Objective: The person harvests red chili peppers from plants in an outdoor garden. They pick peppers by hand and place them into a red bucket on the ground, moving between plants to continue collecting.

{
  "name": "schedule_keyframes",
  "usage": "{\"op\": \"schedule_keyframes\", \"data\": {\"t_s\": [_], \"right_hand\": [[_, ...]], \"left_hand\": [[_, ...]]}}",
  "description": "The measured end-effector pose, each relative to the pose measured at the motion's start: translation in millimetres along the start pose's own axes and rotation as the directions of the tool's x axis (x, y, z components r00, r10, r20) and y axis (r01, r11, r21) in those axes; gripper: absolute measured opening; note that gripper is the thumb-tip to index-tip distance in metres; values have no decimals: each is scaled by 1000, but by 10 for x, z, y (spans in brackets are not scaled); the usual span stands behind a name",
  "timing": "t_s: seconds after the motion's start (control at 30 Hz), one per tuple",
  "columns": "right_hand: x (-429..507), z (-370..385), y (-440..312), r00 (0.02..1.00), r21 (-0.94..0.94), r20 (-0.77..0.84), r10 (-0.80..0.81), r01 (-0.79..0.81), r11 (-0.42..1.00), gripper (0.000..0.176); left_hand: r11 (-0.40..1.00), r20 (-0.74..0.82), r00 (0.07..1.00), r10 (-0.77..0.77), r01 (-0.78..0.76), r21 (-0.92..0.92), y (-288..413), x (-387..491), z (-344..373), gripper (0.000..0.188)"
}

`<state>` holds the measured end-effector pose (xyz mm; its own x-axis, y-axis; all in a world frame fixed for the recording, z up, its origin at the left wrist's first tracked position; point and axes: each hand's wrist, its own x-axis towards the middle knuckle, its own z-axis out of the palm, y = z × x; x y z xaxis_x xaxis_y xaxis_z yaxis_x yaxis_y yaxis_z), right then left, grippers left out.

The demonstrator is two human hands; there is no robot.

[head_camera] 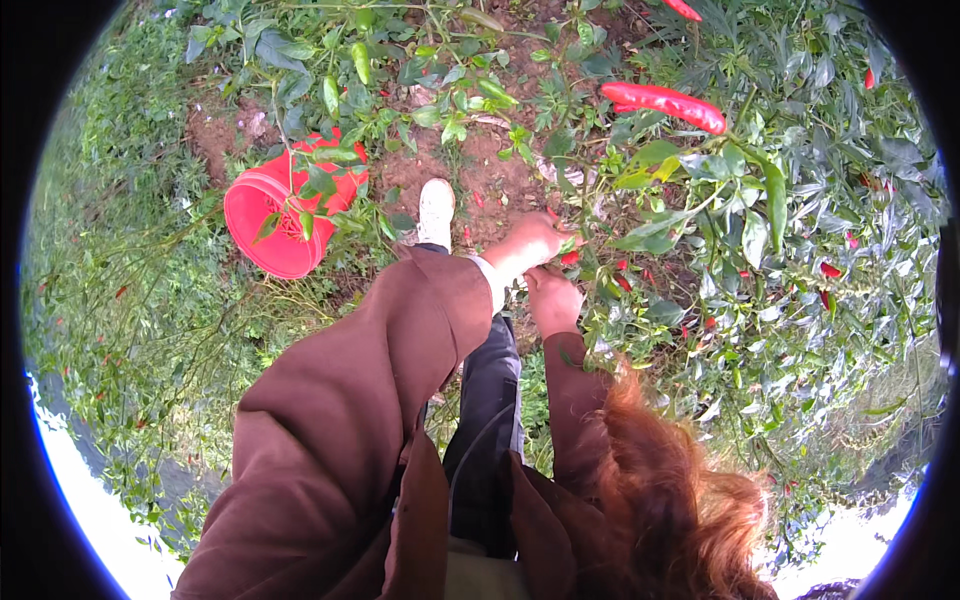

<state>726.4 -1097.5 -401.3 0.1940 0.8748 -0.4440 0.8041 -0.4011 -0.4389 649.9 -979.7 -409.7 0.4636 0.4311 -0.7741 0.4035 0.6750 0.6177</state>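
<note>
Both hands are close together among low chili pepper plants just ahead of my legs. My left hand (534,238) reaches in from the left, its fingers curled at a stem beside red chili peppers. Just below it, my right hand (555,300) is bent, its fingertips close to the left wrist. Leaves and the hands themselves hide the fingertips, so any grip is unclear. A small red chili pepper (570,258) shows right by the fingers. To the left, a red plastic bucket (244,217) leans among the plants, its mouth towards me, with some red chili peppers (291,223) inside.
A large red chili pepper (664,105) and a green one (776,202) hang close to the camera at upper right. Leafy branches with green chili peppers (331,95) cross above the bucket. My white shoe (436,210) stands on bare soil (480,169).
</note>
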Motion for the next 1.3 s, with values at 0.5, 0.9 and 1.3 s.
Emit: {"op": "schedule_keyframes", "data": {"t_s": [0.5, 0.9, 1.3], "right_hand": [[-354, -323, -457, 976, -29, 215, 19, -13, 999, 20], [-198, -801, -237, 814, 164, 200, 546, -577, 800, 26], [-270, -496, -337, 880, 155, 79, 468, -475, 866, 26]], "left_hand": [[972, -52, 980, -191, 197, 128, -255, -46, 206, 21], [982, -36, 997, -75, 80, 170, -234, -164, -149, 18], [979, -73, 978, -195, 199, 48, -179, -181, -90, 19]]}}
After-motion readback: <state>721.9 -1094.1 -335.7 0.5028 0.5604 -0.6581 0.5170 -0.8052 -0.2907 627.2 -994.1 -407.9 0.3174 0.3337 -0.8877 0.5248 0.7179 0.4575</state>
